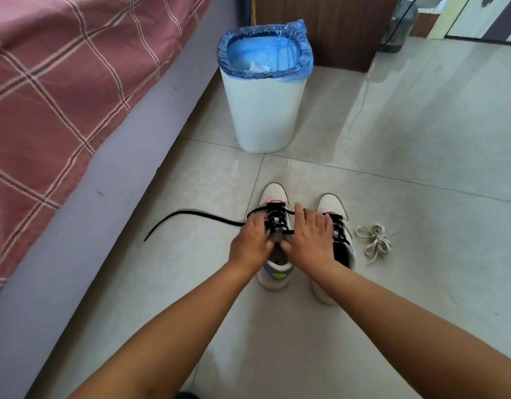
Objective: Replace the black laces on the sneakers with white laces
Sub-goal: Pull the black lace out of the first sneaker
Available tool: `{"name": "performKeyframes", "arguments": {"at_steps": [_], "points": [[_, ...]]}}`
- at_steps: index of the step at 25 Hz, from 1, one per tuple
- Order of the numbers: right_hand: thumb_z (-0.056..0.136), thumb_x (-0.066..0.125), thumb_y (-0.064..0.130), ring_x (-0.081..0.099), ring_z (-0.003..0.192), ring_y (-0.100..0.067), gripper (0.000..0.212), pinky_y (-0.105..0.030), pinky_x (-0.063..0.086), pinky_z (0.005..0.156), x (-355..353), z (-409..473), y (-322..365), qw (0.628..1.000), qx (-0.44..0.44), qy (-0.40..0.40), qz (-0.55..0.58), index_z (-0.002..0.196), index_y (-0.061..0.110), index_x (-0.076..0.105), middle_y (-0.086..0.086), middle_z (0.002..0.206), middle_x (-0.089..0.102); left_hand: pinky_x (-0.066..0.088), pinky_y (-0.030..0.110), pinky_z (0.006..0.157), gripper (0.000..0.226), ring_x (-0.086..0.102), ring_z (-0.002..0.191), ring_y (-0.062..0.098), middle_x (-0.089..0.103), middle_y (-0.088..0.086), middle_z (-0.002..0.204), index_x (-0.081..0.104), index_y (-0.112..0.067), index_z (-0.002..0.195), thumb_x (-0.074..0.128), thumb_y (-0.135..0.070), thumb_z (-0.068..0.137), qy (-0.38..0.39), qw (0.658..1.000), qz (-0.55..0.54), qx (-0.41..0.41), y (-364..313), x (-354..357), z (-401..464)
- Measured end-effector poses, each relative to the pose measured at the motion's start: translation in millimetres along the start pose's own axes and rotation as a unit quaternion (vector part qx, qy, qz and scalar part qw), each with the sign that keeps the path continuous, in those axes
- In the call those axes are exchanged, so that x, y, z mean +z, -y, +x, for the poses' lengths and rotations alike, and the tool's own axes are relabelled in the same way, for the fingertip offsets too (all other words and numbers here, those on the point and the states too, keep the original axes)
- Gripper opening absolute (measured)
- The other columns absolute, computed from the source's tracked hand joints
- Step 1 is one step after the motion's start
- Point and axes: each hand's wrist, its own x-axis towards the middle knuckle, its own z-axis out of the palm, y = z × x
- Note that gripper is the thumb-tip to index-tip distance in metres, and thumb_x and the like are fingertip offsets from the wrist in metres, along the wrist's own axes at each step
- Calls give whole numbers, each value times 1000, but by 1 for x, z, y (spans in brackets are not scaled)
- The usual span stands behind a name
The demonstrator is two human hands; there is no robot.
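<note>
Both hands are working the left sneaker (274, 226) on the floor, left hand (250, 243) pinching the black lace (190, 216) trailing toward 9 o'clock, right hand (309, 240) lying flat with its fingers (301, 216) spread, probably steadying it, while white laces (373, 240) are waiting at 3 o'clock.

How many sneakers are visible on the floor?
2. The left sneaker lies under both hands, and the right sneaker stands beside it, next to the white laces. I see no others.
</note>
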Motion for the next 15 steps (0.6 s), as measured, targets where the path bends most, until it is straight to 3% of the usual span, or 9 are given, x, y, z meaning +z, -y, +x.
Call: {"name": "performKeyframes", "arguments": {"at_steps": [2, 5, 9, 12, 15], "points": [[76, 63, 39, 34, 125, -32, 77, -48, 8, 114, -5, 6, -5, 1000, -8, 2, 11, 140, 12, 30, -10, 129, 40, 42, 32, 73, 55, 54, 106, 24, 46, 0, 126, 36, -18, 131, 60, -23, 82, -27, 999, -16, -6, 11, -9, -6], [76, 61, 38, 41, 108, -29, 49, -36, 24, 101, -27, 7, -10, 998, -50, -14, 43, 115, 13, 43, -6, 110, 48, 39, 29, 65, 53, 56, 84, 21, 46, -5, 108, 36, -19, 121, 67, -25, 78, -73, 994, -83, -25, 27, -30, -18], [84, 58, 30, 50, 78, -28, 28, -37, 37, 69, -37, -5, -10, 983, -66, 68, 160, 90, 16, 34, -4, 81, 55, 42, 32, 60, 34, 56, 71, 20, 49, -6, 89, 37, -22, 101, 65, -23, 80, -58, 995, -79, -8, 46, -42, -30], [85, 58, 22, 51, 73, -27, 22, -34, 37, 64, -15, -15, 2, 956, -6, 127, 265, 85, 18, 37, -1, 73, 52, 36, 28, 60, 20, 53, 76, 18, 52, -8, 92, 43, -21, 93, 60, -26, 84, -22, 998, -45, -27, 52, -27, -36], [85, 62, 23, 52, 74, -24, 21, -34, 40, 67, 14, -28, 17, 945, 17, 129, 300, 86, 18, 41, 0, 74, 52, 37, 27, 65, 23, 52, 82, 14, 49, -8, 98, 43, -22, 93, 63, -30, 84, 11, 999, -33, -23, 57, -11, -39]]}}
